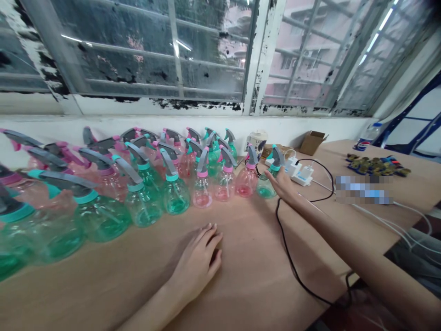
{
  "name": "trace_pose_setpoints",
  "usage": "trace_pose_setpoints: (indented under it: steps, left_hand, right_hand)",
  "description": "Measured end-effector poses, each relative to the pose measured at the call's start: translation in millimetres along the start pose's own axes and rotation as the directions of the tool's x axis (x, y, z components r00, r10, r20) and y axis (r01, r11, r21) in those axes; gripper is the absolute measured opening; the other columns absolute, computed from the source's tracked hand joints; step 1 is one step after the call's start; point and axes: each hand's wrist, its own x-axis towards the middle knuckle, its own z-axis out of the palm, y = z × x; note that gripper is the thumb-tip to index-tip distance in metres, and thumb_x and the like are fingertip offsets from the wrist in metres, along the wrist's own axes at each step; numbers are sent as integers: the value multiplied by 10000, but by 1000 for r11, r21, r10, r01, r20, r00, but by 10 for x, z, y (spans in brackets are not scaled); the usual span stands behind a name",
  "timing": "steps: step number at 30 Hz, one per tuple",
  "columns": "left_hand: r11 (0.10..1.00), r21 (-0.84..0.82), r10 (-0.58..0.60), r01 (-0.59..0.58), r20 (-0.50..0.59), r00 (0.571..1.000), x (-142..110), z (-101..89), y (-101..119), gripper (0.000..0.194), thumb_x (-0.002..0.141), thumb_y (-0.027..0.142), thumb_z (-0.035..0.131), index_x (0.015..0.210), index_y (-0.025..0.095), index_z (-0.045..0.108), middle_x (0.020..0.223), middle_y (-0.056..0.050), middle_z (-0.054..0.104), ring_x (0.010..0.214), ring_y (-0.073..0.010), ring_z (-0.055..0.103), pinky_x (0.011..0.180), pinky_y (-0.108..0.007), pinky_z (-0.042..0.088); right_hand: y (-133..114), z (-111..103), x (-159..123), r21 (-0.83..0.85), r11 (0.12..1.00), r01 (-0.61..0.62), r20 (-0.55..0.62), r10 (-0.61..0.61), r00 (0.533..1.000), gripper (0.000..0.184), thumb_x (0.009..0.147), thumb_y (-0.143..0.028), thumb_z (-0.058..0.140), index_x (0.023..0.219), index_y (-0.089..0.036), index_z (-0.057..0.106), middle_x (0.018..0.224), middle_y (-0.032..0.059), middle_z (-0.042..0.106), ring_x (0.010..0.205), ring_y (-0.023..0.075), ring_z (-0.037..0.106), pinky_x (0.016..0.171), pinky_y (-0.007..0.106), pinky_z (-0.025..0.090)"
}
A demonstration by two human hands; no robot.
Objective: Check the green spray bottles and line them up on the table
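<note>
My left hand lies palm down on the brown table, fingers loosely stretched and slightly apart, with nothing in it. My right hand reaches to the right end of the front row, its fingers extended against the right side of a clear green spray bottle with a teal collar and grey trigger head. Left of it stand a pink spray bottle, another pink one and a third. Then comes a green spray bottle. Several more pink and green bottles stand upright in rows behind and to the left.
A white power strip with plugs sits right of the bottles, and a black cable runs down the table. Further right are a small cardboard box, a heap of brownish small items and a Pepsi bottle. Windows rise behind.
</note>
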Motion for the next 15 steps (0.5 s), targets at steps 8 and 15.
trace_pose_setpoints:
  steps: [8,15]
  left_hand:
    - [994,-63,-94,90,-62,994,-442,-249,-256,335,953,189,425,1219,216,625,1324,-81,640,1227,-245,602,1024,-415,505]
    - [928,-53,-372,370,-198,907,-1367,-763,-725,272,969,306,424,1166,263,607,1173,-56,690,1046,-243,685,906,-397,555]
  right_hand:
    - [-118,-236,-50,-30,991,130,118,-126,985,603,896,-686,381,1134,-149,517,1145,229,659,1110,323,635,903,370,458]
    - [-103,-396,-306,-126,984,128,70,-120,990,730,892,-719,294,1190,-100,541,1139,305,635,1089,385,634,853,432,431]
